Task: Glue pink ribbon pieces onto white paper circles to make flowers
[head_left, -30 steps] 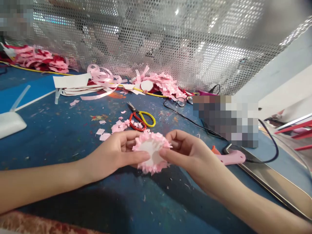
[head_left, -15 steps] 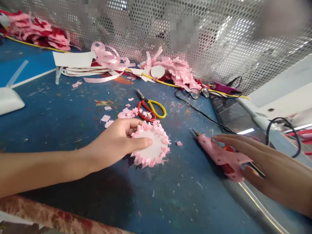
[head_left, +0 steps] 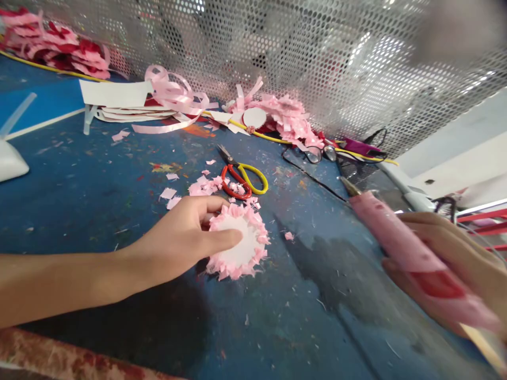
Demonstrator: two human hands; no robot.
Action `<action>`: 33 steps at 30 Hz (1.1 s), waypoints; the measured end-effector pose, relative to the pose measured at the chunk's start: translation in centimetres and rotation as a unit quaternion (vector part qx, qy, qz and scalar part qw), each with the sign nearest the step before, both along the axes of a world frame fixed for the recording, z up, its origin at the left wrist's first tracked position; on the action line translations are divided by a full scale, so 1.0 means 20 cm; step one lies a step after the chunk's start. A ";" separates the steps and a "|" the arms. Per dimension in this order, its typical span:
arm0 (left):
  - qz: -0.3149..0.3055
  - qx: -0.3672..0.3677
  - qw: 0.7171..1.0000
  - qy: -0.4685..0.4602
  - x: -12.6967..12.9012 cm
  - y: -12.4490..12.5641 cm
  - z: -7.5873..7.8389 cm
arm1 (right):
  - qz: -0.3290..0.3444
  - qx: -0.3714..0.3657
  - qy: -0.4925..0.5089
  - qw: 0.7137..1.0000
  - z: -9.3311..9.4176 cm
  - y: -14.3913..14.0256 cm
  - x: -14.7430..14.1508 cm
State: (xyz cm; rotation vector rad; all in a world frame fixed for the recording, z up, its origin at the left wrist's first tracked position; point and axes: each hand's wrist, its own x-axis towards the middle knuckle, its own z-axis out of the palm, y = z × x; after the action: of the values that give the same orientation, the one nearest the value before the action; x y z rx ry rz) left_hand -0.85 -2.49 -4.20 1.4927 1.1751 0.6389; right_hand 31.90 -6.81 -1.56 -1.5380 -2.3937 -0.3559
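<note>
My left hand (head_left: 186, 237) grips a pink ribbon rosette (head_left: 240, 248) with a white round middle, thumb pressed on top, just above the blue table (head_left: 79, 211). At the right, my right hand (head_left: 455, 253) is closed around a pink glue gun (head_left: 396, 237) with a red trigger. Its metal nozzle points up and left, well to the right of the rosette, lifted off the table.
Red and yellow scissors (head_left: 240, 179) lie just behind the rosette among pink scraps. Ribbon strips and white card (head_left: 119, 97) lie further back, more pink rosettes (head_left: 285, 113) by the perforated metal screen (head_left: 317, 53). Glasses (head_left: 317, 153) and cables sit at right; a white object (head_left: 10, 161) at left.
My right hand left the rosette, reached right to the glue gun lying on the table, closed on it and lifted it. My left hand kept hold of the rosette.
</note>
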 end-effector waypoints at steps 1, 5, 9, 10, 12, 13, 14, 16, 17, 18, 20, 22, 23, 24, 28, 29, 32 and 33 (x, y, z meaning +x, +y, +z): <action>0.000 0.000 1.000 0.008 0.00 0.00 0.00 | 0.027 -0.012 0.039 0.999 0.01 -0.03 -0.05; -0.001 0.024 0.999 0.040 0.01 0.00 0.00 | 0.086 -0.093 0.137 0.982 0.01 -0.14 -0.22; -0.014 0.024 0.999 0.045 0.01 0.00 0.00 | 0.109 -0.136 0.151 0.973 -0.04 -0.14 -0.23; -0.018 0.021 0.999 0.044 0.01 0.00 0.00 | 0.135 -0.147 0.150 0.968 -0.05 -0.13 -0.22; -0.023 0.016 0.999 0.045 0.01 0.00 0.00 | 0.185 -0.163 0.150 0.957 -0.06 -0.10 -0.19; -0.024 0.015 0.998 0.047 0.01 0.00 0.00 | 0.198 -0.165 0.151 0.954 -0.07 -0.09 -0.17; -0.025 0.015 0.998 0.049 0.01 -0.01 0.01 | 0.203 -0.163 0.152 0.953 -0.07 -0.08 -0.17; -0.023 0.013 0.999 0.047 0.01 -0.01 0.01 | 0.195 -0.150 0.151 0.957 -0.07 -0.08 -0.17; -0.019 0.011 0.999 0.043 0.01 -0.01 0.01 | 0.191 -0.143 0.147 0.960 -0.07 -0.07 -0.18; -0.014 0.009 0.999 0.038 0.01 -0.02 0.01 | 0.195 -0.134 0.141 0.961 -0.07 -0.07 -0.18; -0.012 0.001 1.000 0.025 0.01 -0.02 0.01 | 0.204 -0.117 0.125 0.964 -0.07 -0.07 -0.19; -0.016 -0.011 1.000 0.010 0.02 -0.02 0.00 | 0.210 -0.100 0.110 0.966 -0.07 -0.07 -0.19; -0.017 -0.015 1.000 0.003 0.02 -0.02 0.00 | 0.217 -0.094 0.105 0.966 -0.06 -0.07 -0.19; -0.014 -0.018 1.000 -0.003 0.02 -0.02 0.00 | 0.222 -0.088 0.098 0.966 -0.06 -0.07 -0.19; 0.008 -0.019 1.000 -0.004 0.02 -0.01 -0.01 | 0.229 -0.067 0.077 0.968 -0.05 -0.06 -0.21; 0.014 -0.026 1.000 -0.009 0.02 -0.01 -0.01 | 0.223 -0.054 0.069 0.971 -0.05 -0.06 -0.22; 0.012 -0.091 0.993 -0.078 0.02 0.00 0.00 | 0.212 0.000 0.013 0.977 -0.04 -0.08 -0.25; 0.008 -0.122 0.986 -0.110 0.02 0.00 0.00 | 0.214 0.019 -0.016 0.976 -0.03 -0.09 -0.25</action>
State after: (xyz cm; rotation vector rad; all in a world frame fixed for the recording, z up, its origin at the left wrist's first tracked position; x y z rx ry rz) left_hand -0.40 -2.42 -4.13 1.1763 1.0531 0.6293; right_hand 26.96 -8.68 -2.24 -0.9644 -2.6378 -0.3295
